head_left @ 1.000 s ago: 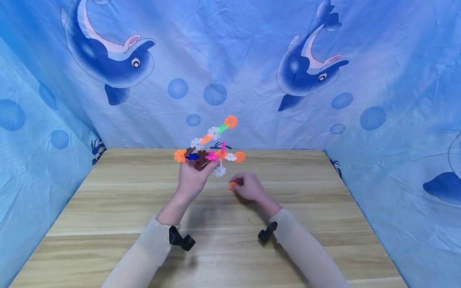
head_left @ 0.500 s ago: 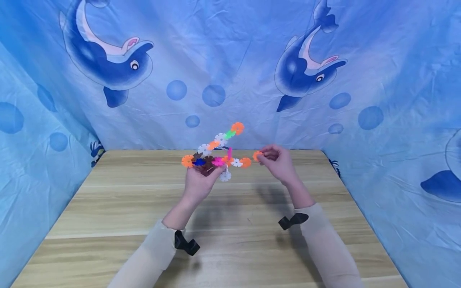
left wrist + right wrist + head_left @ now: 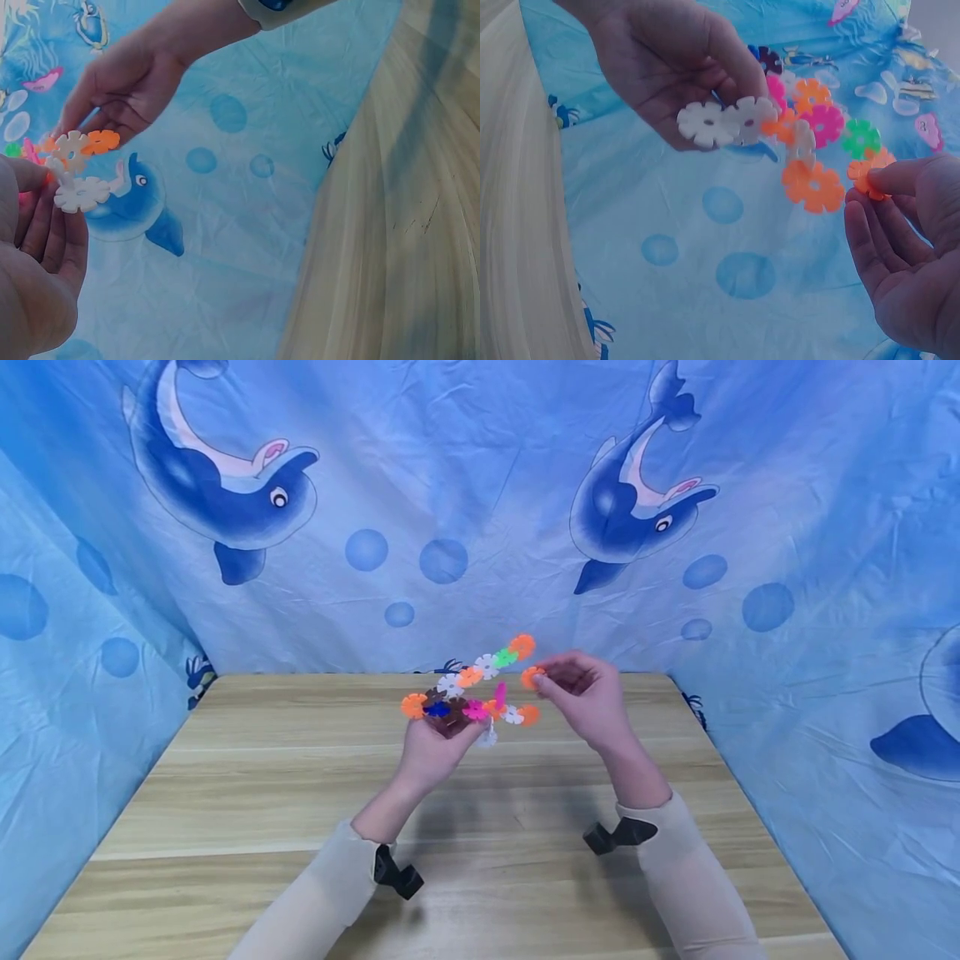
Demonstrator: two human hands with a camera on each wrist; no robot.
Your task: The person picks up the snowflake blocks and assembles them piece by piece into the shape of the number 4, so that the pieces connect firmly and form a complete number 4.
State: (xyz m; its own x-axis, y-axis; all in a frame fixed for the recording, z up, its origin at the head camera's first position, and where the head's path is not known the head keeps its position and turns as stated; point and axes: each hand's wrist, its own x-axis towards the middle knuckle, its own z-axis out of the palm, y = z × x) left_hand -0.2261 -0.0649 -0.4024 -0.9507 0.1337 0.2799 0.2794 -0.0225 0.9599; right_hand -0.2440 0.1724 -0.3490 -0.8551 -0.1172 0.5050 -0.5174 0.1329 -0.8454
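My left hand grips a chain of interlocking plastic snowflake discs at its pink and brown pieces, held up over the table. An upper branch runs through white, orange and green discs to an orange end disc. The lower branch goes past a blue disc, a pink disc and a white disc to another orange disc. White discs hang beneath. Between thumb and fingertips, my right hand pinches a loose orange snowflake disc, close to the chain's right ends.
Below both hands lies a wood-grain table. Blue cloth printed with dolphins and bubbles surrounds its back and sides. Black camera mounts sit on both wrists.
My right hand has risen from near the tabletop with the orange snowflake disc, moving right and then in toward the upper branch. The left hand has shifted the chain right and slightly toward me.
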